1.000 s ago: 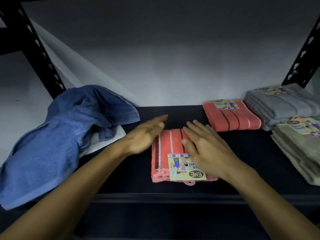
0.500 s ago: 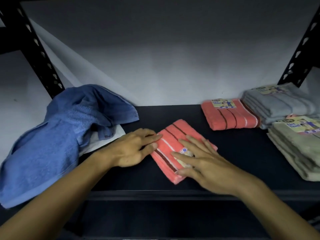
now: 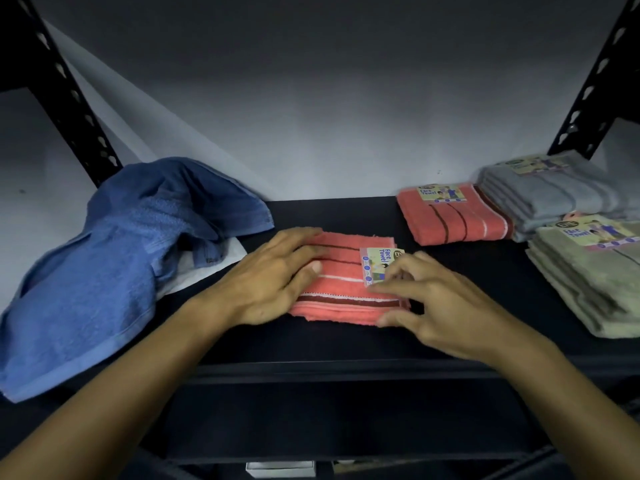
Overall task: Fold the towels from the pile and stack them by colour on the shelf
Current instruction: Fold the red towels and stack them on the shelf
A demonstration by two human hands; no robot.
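I have a folded coral striped face towel [image 3: 346,292] lying flat on the black shelf [image 3: 346,348], near the front edge and about mid-way along it. My left hand [image 3: 273,282] rests on its left half with straight, relaxed fingers, pressing it flat. My right hand [image 3: 440,313] sits at its right edge — fingers loosely curled, fingertips touching the paper label [image 3: 379,265] and the towel's corner; I judge it a light touch, not a firm hold.

As for progress: three colours are already set out at the far right. A second coral towel [image 3: 453,216] lies alone, just beside a grey stack [image 3: 554,192], and an olive-green stack [image 3: 588,275] sits nearer to me. The towel under my hands is folded but well apart from its coral match, so by my reckoning it remains to be placed on top of that one. On the left the blue towel [image 3: 121,258] is heaped and unfolded, with something white [image 3: 214,268] under it — whether that is another towel or a sheet of paper I cannot tell.

The grey and green stacks are cut off by the right edge, so I cannot count them. The light is dim, the label's small print unreadable, and the level below the shelf is mostly dark.
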